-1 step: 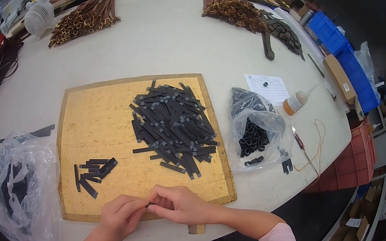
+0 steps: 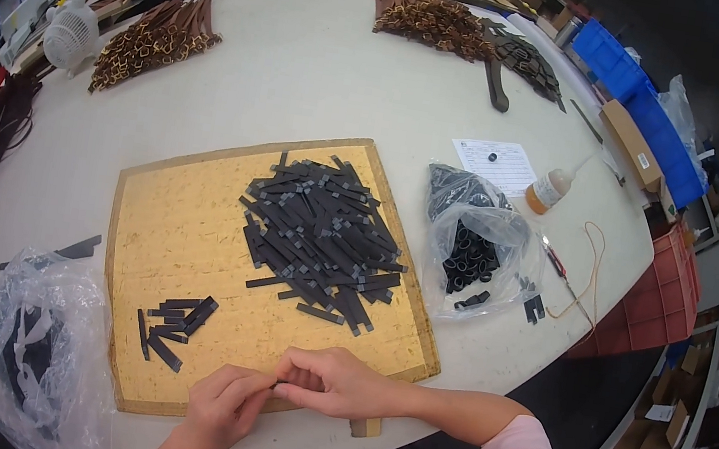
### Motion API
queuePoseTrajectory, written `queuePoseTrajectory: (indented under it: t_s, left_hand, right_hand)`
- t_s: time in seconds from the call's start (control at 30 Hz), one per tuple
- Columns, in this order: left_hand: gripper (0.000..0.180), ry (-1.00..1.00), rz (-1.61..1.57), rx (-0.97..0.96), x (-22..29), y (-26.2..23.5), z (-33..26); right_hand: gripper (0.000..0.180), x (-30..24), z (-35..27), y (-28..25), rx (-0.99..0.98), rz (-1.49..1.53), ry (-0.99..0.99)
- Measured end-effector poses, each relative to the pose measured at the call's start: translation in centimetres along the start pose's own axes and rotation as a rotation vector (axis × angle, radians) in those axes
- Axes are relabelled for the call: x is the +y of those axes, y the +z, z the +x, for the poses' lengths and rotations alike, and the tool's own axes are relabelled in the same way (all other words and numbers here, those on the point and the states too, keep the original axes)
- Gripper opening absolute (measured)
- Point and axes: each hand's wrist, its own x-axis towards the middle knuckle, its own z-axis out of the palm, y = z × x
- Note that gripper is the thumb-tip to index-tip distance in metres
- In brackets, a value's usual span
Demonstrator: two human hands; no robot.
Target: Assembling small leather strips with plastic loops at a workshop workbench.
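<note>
At the near edge of a yellow board [image 2: 180, 244], my left hand [image 2: 223, 401] and my right hand [image 2: 334, 382] meet fingertip to fingertip. Both are closed in a pinch around a tiny dark piece, nearly all hidden by the fingers, so its kind cannot be made out. Beyond my right hand lies a big heap of short black strips [image 2: 322, 228] with greyish ends. A smaller group of black strips [image 2: 171, 327] rests on the board beyond my left hand.
Right of the board, a clear plastic bag [image 2: 520, 239] holds black rings [image 2: 470, 258]. Near it are a paper sheet [image 2: 509, 168], an amber-liquid bottle [image 2: 549, 191] and a red-handled tool [image 2: 556, 261]. A crumpled plastic bag [image 2: 78, 368] sits at left. Brown straps [image 2: 158, 46] lie farther back.
</note>
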Motion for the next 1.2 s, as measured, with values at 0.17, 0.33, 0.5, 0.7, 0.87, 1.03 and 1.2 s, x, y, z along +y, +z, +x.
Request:
queuePoseTrajectory:
  t_s: [0.17,0.33,0.5,0.7,0.87,1.03,1.2]
  left_hand:
    - [0.026,-0.004,-0.034,-0.044,0.1,0.2,0.0]
    - [0.026,-0.021,-0.062,-0.011,0.4,0.9,-0.3]
    - [0.021,-0.134,-0.131,0.039,0.4,1.3,-0.5]
    - [0.026,-0.179,-0.152,0.088,0.4,1.6,-0.5]
    - [0.026,-0.132,-0.115,0.052,0.0,0.7,-0.1]
    - [0.028,-0.074,-0.066,0.036,0.4,0.8,0.1]
    - [0.028,-0.023,-0.037,0.025,-0.1,1.3,-0.1]
  right_hand:
    - [0.02,0.6,-0.2,-0.1,0.011,-0.075,-0.048]
    - [0.018,1.2,-0.1,0.1,0.021,-0.125,-0.101]
    - [0.015,1.5,-0.2,1.1,0.152,-0.053,-0.135]
    - [0.014,0.8,-0.2,1.2,0.163,-0.027,-0.109]
    - [0.019,0.0,0.0,-0.6,0.019,-0.072,-0.041]
    - [0.02,0.7,-0.3,-0.5,0.03,-0.195,-0.112]
    - [0.019,0.7,-0.3,-0.1,0.062,-0.224,-0.112]
